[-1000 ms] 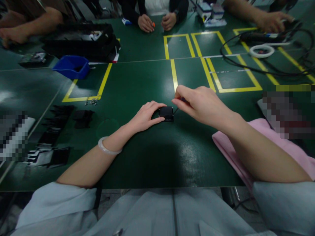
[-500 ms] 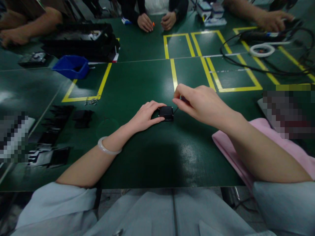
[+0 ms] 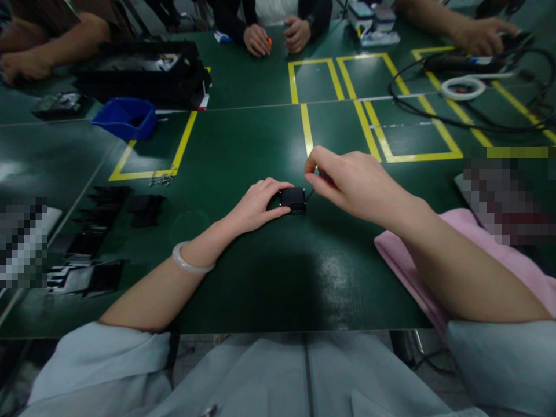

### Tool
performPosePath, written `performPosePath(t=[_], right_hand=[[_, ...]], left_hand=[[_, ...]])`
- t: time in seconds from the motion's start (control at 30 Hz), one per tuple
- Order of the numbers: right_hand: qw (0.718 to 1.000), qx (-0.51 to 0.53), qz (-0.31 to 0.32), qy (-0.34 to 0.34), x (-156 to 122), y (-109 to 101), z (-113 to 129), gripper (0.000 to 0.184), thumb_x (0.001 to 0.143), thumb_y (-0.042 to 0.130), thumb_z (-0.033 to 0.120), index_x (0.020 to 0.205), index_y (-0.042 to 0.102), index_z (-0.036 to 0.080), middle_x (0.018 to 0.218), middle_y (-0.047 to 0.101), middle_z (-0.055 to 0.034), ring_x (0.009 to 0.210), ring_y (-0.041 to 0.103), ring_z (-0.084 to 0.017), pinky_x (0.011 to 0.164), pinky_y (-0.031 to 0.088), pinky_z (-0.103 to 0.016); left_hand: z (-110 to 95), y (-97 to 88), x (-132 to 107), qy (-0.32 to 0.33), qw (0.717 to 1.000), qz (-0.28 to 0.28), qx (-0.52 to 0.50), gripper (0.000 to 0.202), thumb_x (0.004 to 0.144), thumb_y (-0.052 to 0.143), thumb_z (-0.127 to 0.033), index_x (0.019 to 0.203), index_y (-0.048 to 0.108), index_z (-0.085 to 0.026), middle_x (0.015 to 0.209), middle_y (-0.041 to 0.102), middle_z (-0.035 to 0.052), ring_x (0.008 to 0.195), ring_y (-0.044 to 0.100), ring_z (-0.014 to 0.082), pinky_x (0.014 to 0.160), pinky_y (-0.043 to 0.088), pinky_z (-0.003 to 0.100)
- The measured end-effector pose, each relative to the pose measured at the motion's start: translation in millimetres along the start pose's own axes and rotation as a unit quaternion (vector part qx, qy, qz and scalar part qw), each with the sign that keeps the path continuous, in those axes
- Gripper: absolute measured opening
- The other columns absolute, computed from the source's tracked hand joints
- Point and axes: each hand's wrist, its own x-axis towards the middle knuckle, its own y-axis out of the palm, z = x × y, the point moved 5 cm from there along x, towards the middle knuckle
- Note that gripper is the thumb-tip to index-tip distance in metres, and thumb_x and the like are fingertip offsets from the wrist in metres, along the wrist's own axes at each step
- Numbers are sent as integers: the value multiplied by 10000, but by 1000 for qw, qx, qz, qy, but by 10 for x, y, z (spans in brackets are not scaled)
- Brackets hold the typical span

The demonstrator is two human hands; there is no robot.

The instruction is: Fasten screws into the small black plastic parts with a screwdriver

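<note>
A small black rectangular block (image 3: pixel 293 199) lies on the green table, with tiny shiny bits like screws at its side edges. Thumb and fingers of my left hand (image 3: pixel 259 205) pinch the block from its left and hold it against the tabletop. To its right, my right hand (image 3: pixel 343 179) is closed around a small screwdriver; the handle is mostly hidden by my fingers. The thin dark shaft of the screwdriver (image 3: pixel 310 194) slants down to the block's right edge. Where exactly the tip touches is too small to tell.
Small screws (image 3: pixel 161 179) lie left, beyond black parts (image 3: pixel 145 209) and a stack of dark pieces (image 3: pixel 104 214). A blue bin (image 3: pixel 125 117) and black trays (image 3: pixel 139 75) stand farther back. A pink cloth (image 3: pixel 469 226) is under my right forearm. Co-workers' hands rest across the table; a cable (image 3: pixel 393 92) loops right.
My right fingers have shifted very slightly around the screwdriver. The block and my left hand stay in place.
</note>
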Motion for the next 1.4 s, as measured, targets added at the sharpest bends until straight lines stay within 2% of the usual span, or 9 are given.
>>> performPosePath(t=[0.5, 0.93, 1.4], right_hand=[[1000, -4, -2, 6, 17, 11, 9, 258, 989, 392, 283, 1132, 582, 182, 759, 665, -22, 632, 582, -172, 624, 318, -276], [1000, 14, -9, 4, 15, 32, 11, 273, 988, 388, 285, 1155, 579, 182, 775, 676, -28, 676, 613, -191, 679, 373, -297], [1000, 23, -16, -6, 20, 47, 22, 254, 982, 410, 289, 1150, 565, 179, 758, 670, -21, 651, 605, -183, 644, 354, -285]], left_hand=[[-18, -3, 5, 5, 1000, -4, 2, 488, 966, 565, -494, 1367, 531, -217, 1240, 596, 100, 1121, 547, 280, 967, 418, 402], [-5, -3, -1, 7, 1000, -6, 3, 492, 972, 567, -498, 1376, 524, -220, 1240, 594, 94, 1123, 550, 275, 974, 417, 404], [-17, -3, 6, 8, 1000, -7, 5, 502, 965, 572, -505, 1373, 531, -217, 1221, 597, 95, 1121, 549, 278, 983, 414, 404]])
